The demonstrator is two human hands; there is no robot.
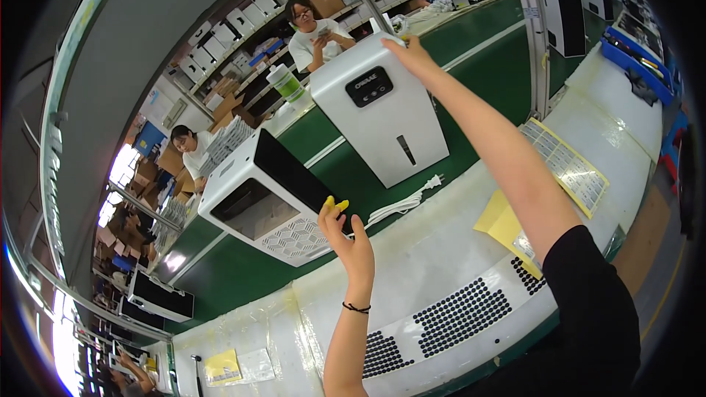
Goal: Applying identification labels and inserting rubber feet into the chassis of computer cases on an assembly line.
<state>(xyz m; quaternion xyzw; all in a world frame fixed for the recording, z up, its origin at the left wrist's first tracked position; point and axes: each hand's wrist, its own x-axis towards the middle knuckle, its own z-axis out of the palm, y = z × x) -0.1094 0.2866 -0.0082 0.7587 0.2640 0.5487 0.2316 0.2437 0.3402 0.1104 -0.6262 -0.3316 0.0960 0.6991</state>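
My right hand (413, 57) is at the upper right corner of a white box-shaped appliance (382, 121), thumb over its top and other fingers partly hidden behind. This appliance stands upright, with a black control panel (370, 87) and a narrow dark slot on its front. My left hand (348, 246) has its fingers apart and wears yellow finger covers (336, 204). It is close to the black side of a second white appliance (259, 198) with a dark window and patterned grille; whether it touches cannot be told. A white power cord with plug (404, 205) lies between the appliances' bases.
Sheets of round black pads (462, 316) lie on the white near bench. Yellow-edged label sheets (565, 165) are under my right forearm. A green-labelled bottle (285, 84) stands beyond the green conveyor (213, 268). Metal posts (531, 37) rise at right. Several people work across the line.
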